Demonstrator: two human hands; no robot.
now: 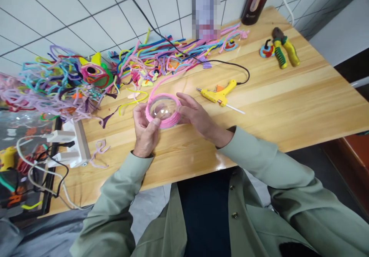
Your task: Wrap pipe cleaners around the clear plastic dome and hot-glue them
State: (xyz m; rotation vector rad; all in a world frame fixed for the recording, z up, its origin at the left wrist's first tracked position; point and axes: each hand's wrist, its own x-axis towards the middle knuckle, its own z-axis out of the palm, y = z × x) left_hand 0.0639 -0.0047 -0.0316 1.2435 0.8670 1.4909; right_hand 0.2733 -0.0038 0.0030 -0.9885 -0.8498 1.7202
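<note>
A clear plastic dome (162,110) is held above the table, with a pink pipe cleaner (167,125) wound in several turns around its rim. My left hand (145,132) grips the dome from the left, thumb pressed on the near side of the pink coil. On the opposite side, my right hand (194,115) has its fingers against the coil, the index finger raised away from it. A loose pink end rises from the coil's upper left toward the pile behind. What lies under my right fingertips is partly hidden.
A yellow glue gun (220,92) lies right of my hands, its black cord running back. Pliers (284,49) rest at the far right, near a dark bottle (256,1). Piles of pipe cleaners (60,84) line the wall. A power strip (79,143) stands at left.
</note>
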